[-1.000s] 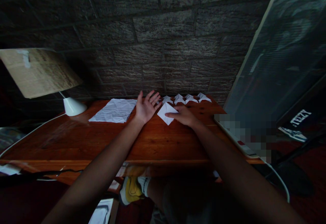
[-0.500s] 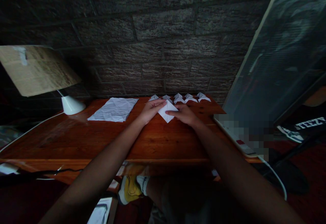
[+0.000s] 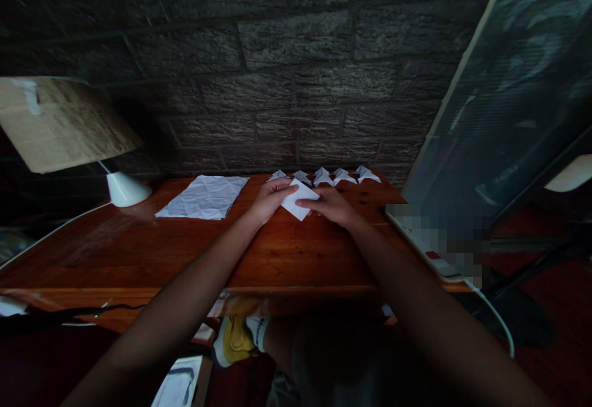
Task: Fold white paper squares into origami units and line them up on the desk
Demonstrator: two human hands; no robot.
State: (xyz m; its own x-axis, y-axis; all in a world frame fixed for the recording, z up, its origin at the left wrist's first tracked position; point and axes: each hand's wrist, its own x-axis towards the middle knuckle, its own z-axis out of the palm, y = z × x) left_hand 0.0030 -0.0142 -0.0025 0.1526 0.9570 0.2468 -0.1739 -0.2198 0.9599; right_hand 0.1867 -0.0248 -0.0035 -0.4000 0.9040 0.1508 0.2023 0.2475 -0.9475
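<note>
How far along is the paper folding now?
Done: five folded pieces stand in a row at the far edge of the table. In hand: the left hand and right hand rest on one white piece. To do: one creased flat sheet lies unfolded near the lamp.

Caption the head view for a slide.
Left hand and right hand hold a folded white paper on a wooden desk, folded pieces lined up behind.

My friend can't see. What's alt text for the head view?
A left hand and right hand hold a folded white paper on a wooden table. Folded papers line its far edge; a crumpled sheet and lamp sit left.
</note>
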